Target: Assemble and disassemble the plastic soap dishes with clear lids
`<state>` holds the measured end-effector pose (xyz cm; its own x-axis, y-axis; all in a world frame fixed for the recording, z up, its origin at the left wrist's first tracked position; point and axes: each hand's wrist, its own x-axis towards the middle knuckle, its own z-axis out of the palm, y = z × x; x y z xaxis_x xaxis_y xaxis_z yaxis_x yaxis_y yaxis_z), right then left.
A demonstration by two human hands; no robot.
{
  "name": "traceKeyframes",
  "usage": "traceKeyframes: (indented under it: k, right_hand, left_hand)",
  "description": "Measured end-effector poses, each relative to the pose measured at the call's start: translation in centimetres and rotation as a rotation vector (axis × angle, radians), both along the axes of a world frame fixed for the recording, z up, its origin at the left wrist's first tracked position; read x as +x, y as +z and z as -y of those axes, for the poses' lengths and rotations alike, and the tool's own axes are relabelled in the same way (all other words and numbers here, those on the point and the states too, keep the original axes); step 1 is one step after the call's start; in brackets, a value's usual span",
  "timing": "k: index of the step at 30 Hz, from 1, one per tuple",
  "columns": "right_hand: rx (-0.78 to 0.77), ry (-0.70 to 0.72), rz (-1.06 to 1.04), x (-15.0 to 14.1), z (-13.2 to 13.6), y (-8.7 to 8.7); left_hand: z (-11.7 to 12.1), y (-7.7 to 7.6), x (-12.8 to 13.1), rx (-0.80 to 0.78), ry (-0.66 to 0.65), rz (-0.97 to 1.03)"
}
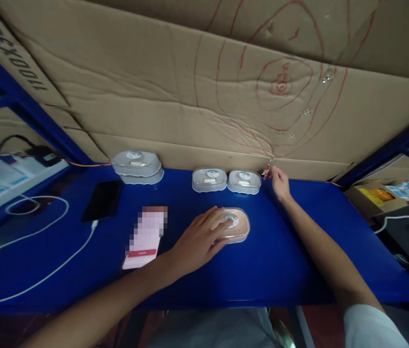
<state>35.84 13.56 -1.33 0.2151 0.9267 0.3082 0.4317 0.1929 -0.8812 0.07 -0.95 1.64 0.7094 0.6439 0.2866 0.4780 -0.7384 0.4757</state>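
My left hand [199,238] lies over the left end of a peach-coloured oval case [242,227] with a clear cover and a round white label. Its fingers reach across the top and the thumb runs along the near side, gripping the case on the blue table. At the back, my right hand [279,182] is closed, fingertips pinched by the cardboard; a small thin object shows there, too small to name. Just left of that hand stand two clear-covered grey oval cases, the right one [244,182] close beside the left one [209,181].
More grey cases [137,166] are stacked at the back left. A lit phone [142,241] and a dark phone [103,200] on a white cable [77,261] lie left. Cardboard [146,77] with red drawn rings walls the back. A small carton [378,200] stands right.
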Motion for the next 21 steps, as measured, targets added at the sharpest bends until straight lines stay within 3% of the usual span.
traceKeyframes:
  k: [7,21]
  right_hand:
    - [-0.026,-0.001,0.016,-0.3,-1.8,-1.0]
    - [-0.029,0.011,0.170,-2.5,-5.2,-1.0]
  left_hand:
    - [-0.1,-0.1,0.0,-0.044,-0.020,0.044]
    - [0.0,-0.2,0.2,-0.031,-0.025,-0.004]
